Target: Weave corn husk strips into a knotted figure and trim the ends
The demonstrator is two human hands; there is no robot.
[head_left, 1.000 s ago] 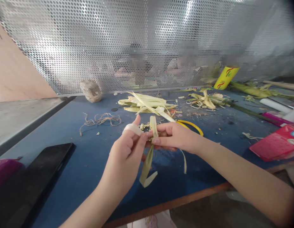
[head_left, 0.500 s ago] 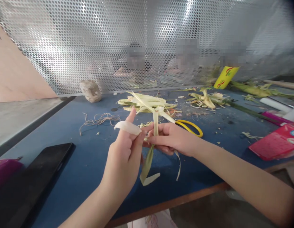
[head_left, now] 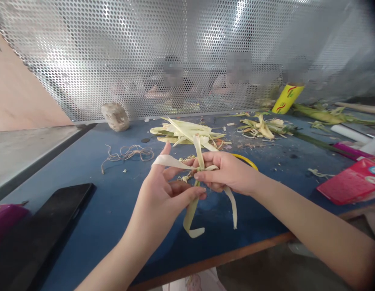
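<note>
Just above a blue tabletop (head_left: 111,238), crossed leaf strips (head_left: 199,152), apparently corn husk, sit between two bare hands. The right hand (head_left: 225,173) pinches the crossing, thumb pressed toward forefinger. The left hand (head_left: 160,190) has left its pinch of half a second ago; its thumb now lies lower, nearly closed across the green tail (head_left: 190,216), though whether it grips cannot be told. A white band (head_left: 172,161) now runs from the crossing over the left forefinger, leaving the join exposed and seemingly secured by the right hand alone. Beyond, the husk pile (head_left: 187,130) and twine (head_left: 127,152) lie unmoved, while the yellow handle (head_left: 247,160) is more hidden.
</note>
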